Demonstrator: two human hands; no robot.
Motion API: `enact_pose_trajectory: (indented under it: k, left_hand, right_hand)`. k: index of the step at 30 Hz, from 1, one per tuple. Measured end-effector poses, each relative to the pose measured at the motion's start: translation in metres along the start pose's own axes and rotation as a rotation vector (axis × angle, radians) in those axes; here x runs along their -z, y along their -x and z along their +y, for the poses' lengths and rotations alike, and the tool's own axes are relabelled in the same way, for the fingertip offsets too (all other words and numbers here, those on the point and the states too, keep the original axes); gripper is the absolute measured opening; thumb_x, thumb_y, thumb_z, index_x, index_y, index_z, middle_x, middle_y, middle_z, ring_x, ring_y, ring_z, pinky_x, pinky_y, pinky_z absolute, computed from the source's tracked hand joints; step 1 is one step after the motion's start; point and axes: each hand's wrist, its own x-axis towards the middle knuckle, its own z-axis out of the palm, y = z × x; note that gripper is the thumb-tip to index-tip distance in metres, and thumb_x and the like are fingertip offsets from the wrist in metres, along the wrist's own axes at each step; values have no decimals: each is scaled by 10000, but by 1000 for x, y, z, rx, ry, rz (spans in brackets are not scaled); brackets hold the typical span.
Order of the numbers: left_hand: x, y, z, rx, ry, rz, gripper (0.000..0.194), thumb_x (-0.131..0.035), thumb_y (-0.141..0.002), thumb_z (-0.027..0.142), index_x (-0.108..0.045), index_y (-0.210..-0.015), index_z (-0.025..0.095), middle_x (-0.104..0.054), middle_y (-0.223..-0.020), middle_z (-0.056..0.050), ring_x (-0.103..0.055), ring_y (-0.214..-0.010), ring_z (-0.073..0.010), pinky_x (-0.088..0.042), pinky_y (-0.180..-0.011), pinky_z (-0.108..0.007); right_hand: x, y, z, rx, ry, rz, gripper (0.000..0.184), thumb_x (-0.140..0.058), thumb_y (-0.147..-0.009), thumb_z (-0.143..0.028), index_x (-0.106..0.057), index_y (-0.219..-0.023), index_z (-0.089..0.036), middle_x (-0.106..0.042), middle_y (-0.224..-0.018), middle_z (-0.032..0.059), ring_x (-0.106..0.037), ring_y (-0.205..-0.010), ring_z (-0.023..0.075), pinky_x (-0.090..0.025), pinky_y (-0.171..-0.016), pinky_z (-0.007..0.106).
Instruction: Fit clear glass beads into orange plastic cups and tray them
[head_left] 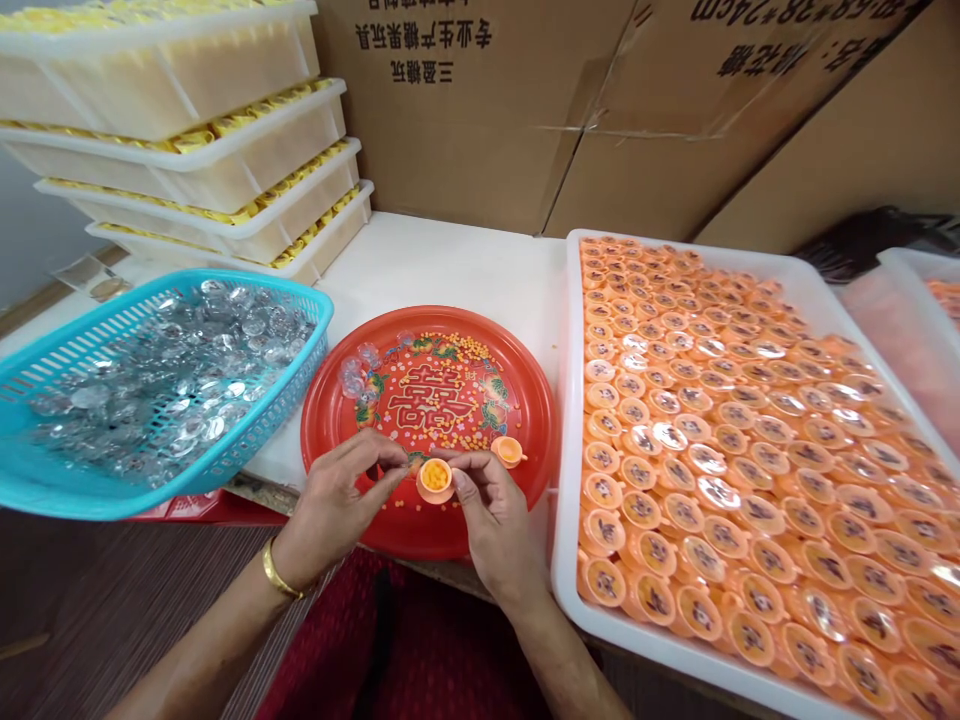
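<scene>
My right hand (491,515) pinches a small orange toy cup (435,480) filled with yellow candy pellets, its open top facing up. Just left of the cup, my left hand (345,500) has thumb and forefinger brought together; whatever they pinch, if anything, is too small to make out. Both hands are over the near part of a round red tray (427,535) with printed decoration. A second orange cup (508,452) sits on the tray beyond my right fingers. Clear plastic discs (354,378) lie at the tray's left, and loose yellow pellets (472,348) are scattered across it.
At left, a blue basket (319,330) holds many clear discs. Behind it rise stacked white crates (300,180) with yellow packets. A large white bin (574,420) of lidded orange cups (720,490) stands right of the tray. Cardboard boxes (465,130) line the back.
</scene>
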Motion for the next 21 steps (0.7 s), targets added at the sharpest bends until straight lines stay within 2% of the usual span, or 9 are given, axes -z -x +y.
enact_pose_trajectory:
  k: [2, 5, 8, 14, 18, 21]
  left_hand:
    - [10, -2, 1, 46, 61, -73, 54, -608, -844, 219, -657, -840, 197, -669, -825, 0, -618, -789, -116, -487, -723, -212]
    - [22, -8, 6, 162, 190, -277, 70, -622, -837, 248, -681, -859, 219, -686, -834, 15, -631, -777, -111, -488, -701, -200]
    - [21, -16, 13, 178, 213, -401, 78, -616, -840, 239, -691, -856, 225, -694, -843, 22, -635, -783, -108, -481, -723, -206]
    - [2, -31, 20, 22, 35, -437, 98, -588, -858, 209, -681, -828, 198, -667, -802, 11, -608, -759, -111, -451, -721, -233]
    - [2, -32, 19, -37, -5, -409, 99, -579, -867, 234, -669, -883, 198, -662, -809, 4, -602, -752, -115, -448, -699, -233]
    - [4, -32, 18, -64, -42, -399, 120, -567, -875, 264, -667, -892, 199, -664, -819, -4, -604, -758, -125, -453, -700, -242]
  right_hand:
    - [0, 0, 0, 0, 3, 3, 105, -543, -881, -304, -576, -880, -204, -688, -1033, 50, -643, -924, 166, -501, -824, 289]
    - [-1, -1, -1, 5, 19, -1, 99, -543, -882, -296, -579, -885, -204, -688, -1027, 48, -642, -939, 165, -502, -833, 288]
    - [-2, -2, 1, 15, 29, -29, 111, -539, -887, -305, -579, -882, -201, -684, -1023, 48, -645, -909, 164, -517, -809, 293]
    - [-3, -1, 9, 25, -11, -69, 139, -536, -896, -333, -575, -908, -200, -663, -991, 41, -646, -772, 139, -546, -689, 266]
    - [-2, -2, 11, 36, -5, -61, 139, -548, -889, -335, -573, -914, -200, -638, -841, 8, -632, -711, 129, -541, -671, 253]
    - [-2, -2, 10, 35, 5, -61, 135, -554, -884, -332, -573, -902, -200, -632, -820, 5, -626, -704, 130, -538, -669, 254]
